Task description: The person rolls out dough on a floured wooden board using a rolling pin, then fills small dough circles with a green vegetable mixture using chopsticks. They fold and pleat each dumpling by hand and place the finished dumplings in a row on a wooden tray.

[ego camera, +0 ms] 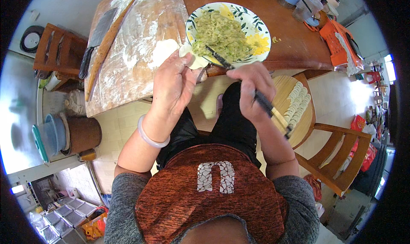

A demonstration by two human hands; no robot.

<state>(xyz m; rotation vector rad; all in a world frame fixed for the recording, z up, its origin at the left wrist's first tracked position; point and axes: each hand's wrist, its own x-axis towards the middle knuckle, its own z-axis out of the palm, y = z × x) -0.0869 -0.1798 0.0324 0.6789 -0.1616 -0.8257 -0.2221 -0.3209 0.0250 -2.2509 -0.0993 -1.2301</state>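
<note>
My left hand (174, 80) holds a thin round dough wrapper (199, 63) at the near left rim of a large flower-patterned plate (260, 50). A mound of minced pale-green filling (221, 31) covers much of that plate. With my right hand (256, 90) I grip dark chopsticks (263, 102) with a light band, their tips in the near left part of the filling. Beyond my left fingers, another pale dough wrapper (165, 50) lies on the floured wooden board (144, 23); whether it is one or a stack, I cannot tell.
A cleaver (103, 28) and a tapered rolling pin (109, 47) lie on the board's left side. At right, several shaped dumplings (298, 104) sit in rows on a round wooden board (282, 82) over a chair (336, 154). An orange basket (339, 44) stands on the brown table (294, 52).
</note>
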